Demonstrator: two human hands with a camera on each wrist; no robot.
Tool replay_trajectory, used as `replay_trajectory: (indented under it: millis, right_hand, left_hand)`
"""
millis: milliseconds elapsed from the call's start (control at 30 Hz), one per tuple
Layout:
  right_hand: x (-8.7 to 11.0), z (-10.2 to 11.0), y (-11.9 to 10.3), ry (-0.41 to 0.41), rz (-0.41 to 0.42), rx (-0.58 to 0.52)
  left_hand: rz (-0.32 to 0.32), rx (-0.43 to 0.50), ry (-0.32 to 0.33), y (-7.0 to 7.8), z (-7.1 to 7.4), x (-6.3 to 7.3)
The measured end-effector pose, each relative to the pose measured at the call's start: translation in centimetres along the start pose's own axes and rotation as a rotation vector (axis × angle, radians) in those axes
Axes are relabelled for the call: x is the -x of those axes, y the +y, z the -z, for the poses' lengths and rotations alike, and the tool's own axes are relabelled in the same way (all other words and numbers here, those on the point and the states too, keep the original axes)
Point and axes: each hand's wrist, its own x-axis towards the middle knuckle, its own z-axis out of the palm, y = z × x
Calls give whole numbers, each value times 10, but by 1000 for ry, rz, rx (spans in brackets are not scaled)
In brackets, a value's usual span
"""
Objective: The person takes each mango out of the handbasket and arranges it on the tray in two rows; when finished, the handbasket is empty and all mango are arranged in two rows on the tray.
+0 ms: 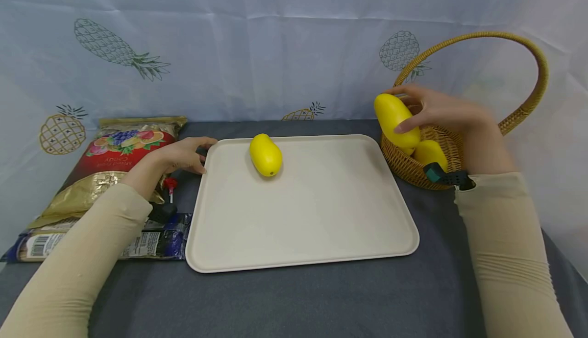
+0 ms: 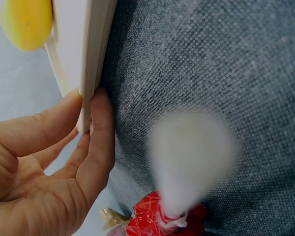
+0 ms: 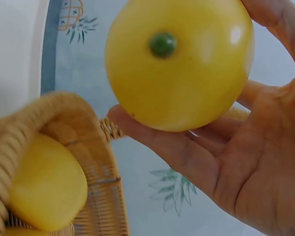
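In the head view my right hand grips a yellow mango above the wicker basket. The right wrist view shows its rounded end with a green stem spot, thumb and fingers on either side. Another yellow mango lies in the basket, partly hidden by the arm. My left hand is at the far left corner of the cream tray. As seen in the left wrist view, thumb and fingers pinch the tray's rim. One more yellow mango lies near the tray's back edge.
A red and gold candy bag lies left of the tray, with a blue package in front of it. Near the left wrist is a red lollipop. The basket's tall handle arches over the right side. A curtain hangs behind.
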Motion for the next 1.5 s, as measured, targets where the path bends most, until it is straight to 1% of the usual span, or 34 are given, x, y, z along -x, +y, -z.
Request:
replay_trajectory:
  millis: [167,433,633,833,1067,1500]
  right_hand:
    - [-9,-10,-7,-5,22,5]
    - [-25,-27,-11,-31,-19,-37]
    - [-39,-41,-15,-40,-1,-61]
    - [-54,-56,-20,-66,26,-92]
    - [-70,-72,-27,-79,43,-84]
    - [-93,-96,-39,-93,37,-66]
  left_hand:
    - [2,5,-4,0,0,0]
    - [-2,9,-7,-1,0,-1]
    - [-1,3,-2,-1,0,-1]
    - [-3,5,-2,-1,0,-1]
    - [-8,9,3,-1,0,-1]
    - [-3,2,7,0,0,1]
